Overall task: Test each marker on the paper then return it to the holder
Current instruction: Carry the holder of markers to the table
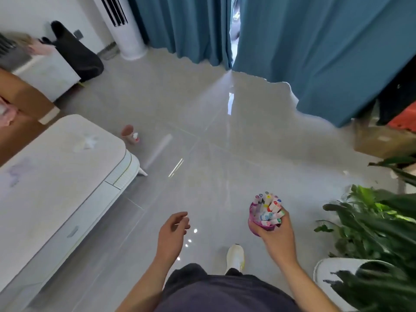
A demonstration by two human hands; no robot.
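Our right hand [273, 238] gripped the purple holder [254, 219] full of markers [270, 206] | left hand [172, 230] hung relaxed, empty | risk: one-handed carrying could tip holder, spilling markers onto floor [202, 143].

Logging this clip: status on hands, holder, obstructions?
Right hand grips purple holder, markers inside. Left hand empty, loosely curled. White table at left, potted plant close at right.

Glossy, mirror-smooth grey floor tiles [202, 149] reflecting light; matt blue cloth curtains [315, 52]; translucent purple plastic holder [252, 220] with smooth white plastic markers [271, 207]; white table [56, 167] with a smooth satin top; matt brown cardboard box [380, 140]; waxy green plant leaves [371, 224]
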